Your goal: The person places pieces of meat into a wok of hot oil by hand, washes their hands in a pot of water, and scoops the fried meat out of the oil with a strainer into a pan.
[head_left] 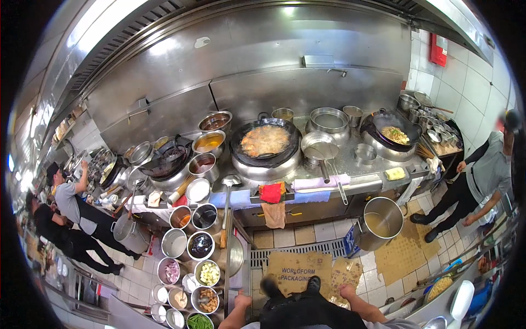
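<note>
My left hand hangs low beside the ingredient counter, its fingers curled in and nothing visible in them. My right hand is on the other side of my body, also loosely closed, with nothing seen in it. Nearest my left hand are steel bowls on the counter: browned chunks, green beans and pale diced vegetables. Ahead, pieces of food fry in bubbling oil in a large wok. A ladle and a strainer rest by the stove, apart from both hands.
A tall stockpot stands on the floor at right, near flattened cardboard. Another wok holds noodle-like food. One person stands at right; two people work at left. Folded cloths lie along the stove edge.
</note>
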`<state>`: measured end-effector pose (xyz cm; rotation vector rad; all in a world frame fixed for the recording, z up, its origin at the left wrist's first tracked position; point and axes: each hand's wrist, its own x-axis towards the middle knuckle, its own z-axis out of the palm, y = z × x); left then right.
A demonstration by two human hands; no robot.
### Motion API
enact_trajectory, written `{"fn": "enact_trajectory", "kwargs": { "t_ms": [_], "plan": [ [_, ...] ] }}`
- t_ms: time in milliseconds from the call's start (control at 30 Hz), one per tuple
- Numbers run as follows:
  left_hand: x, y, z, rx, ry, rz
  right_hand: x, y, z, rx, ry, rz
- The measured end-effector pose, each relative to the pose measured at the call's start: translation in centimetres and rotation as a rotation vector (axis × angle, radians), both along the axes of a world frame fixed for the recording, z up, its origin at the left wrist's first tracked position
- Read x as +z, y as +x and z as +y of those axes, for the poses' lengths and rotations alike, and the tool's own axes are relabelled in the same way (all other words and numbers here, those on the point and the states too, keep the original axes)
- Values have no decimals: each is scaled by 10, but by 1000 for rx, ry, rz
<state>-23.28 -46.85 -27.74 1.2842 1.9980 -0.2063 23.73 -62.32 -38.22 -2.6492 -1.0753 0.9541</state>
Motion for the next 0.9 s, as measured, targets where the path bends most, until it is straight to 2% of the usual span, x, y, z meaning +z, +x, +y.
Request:
{"fn": "enact_trajectory", "kwargs": {
  "t_ms": [133, 300, 433, 533, 600, 733, 800, 900],
  "plan": [
    [15, 4, -5, -4, 18, -4, 20, -6, 3, 76, -27, -40],
    [-7, -6, -2, -173, 9, -4, 44, -8, 6, 114, 25, -18],
    [-17, -6, -1, -138, 33, 54, 67, -11, 9, 165, -1, -24],
    [4, 2, 0, -102, 27, 45, 64, -11, 10, 129, -31, 16],
    [-1, 2, 0, -143, 54, 104, 44, -7, 7, 272, -50, -80],
    [5, 6, -3, -156, 73, 118, 34, -5, 0, 166, -58, 22],
    [14, 11, -3, -15, 47, 115, 27, -3, -3, 272, 56, -78],
    [18, 13, -3, -51, 67, 147, 49, -5, -2, 373, 101, -130]
  ]
}}
